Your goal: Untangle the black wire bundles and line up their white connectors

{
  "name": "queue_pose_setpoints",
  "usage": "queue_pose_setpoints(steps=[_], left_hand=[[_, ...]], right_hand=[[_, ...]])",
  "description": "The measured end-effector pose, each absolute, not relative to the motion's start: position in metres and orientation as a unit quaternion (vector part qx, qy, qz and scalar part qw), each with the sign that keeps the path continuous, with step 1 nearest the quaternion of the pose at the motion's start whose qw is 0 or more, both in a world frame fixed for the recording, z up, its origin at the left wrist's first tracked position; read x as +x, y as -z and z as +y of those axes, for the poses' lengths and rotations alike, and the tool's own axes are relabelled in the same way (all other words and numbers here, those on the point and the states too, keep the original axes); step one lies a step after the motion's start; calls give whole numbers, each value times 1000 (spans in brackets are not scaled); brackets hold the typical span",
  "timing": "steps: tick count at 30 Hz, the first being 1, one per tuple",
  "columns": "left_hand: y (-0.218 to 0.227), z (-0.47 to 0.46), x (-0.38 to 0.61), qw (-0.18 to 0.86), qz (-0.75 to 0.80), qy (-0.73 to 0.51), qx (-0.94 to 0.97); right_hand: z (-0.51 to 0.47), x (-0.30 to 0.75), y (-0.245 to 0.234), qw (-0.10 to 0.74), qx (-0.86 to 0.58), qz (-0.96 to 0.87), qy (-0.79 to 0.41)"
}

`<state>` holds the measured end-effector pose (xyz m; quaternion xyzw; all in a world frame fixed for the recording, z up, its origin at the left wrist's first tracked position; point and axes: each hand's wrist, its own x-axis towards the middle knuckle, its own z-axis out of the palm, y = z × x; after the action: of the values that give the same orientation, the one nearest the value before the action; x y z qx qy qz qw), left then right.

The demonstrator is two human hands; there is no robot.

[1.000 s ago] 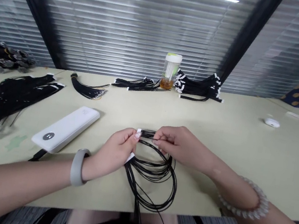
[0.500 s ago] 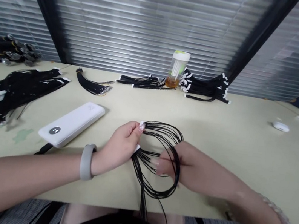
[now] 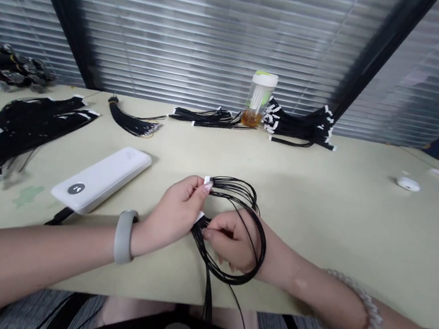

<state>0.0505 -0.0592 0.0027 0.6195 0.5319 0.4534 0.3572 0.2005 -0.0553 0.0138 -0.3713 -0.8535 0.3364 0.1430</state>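
My left hand (image 3: 182,207) is closed around a black wire harness (image 3: 259,250), its thumb pressing beside a white connector (image 3: 207,180) at the top. A second white connector (image 3: 199,217) shows below the same hand. From these ends the thin wires curve to the right in a loop, and a bundle of them hangs over the table's front edge. My right hand (image 3: 232,239) reaches through the loop, thumb and forefinger pinched on wires close to the lower connector. Which wires lie between those fingertips is too small to tell.
A white power bank (image 3: 101,179) lies left of my hands. Black wire harnesses (image 3: 19,125) are heaped at the far left, with more bundles (image 3: 302,123) along the back. A lidded bottle (image 3: 259,99) stands there. A small white case (image 3: 408,184) is at right.
My right hand has moved left through the wire loop, bringing its pinched fingertips up to the lower connector. My left hand keeps its hold. The view has shifted slightly.
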Motion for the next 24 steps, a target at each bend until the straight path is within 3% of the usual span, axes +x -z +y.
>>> queue_pose_setpoints(steps=[11, 24], left_hand=[[-4, -60, 50, 359, 527, -454, 622], [-2, -60, 51, 388, 536, -452, 599]], right_hand=[[-55, 201, -11, 143, -358, -848, -364], [-53, 230, -47, 85, -422, -889, -157]])
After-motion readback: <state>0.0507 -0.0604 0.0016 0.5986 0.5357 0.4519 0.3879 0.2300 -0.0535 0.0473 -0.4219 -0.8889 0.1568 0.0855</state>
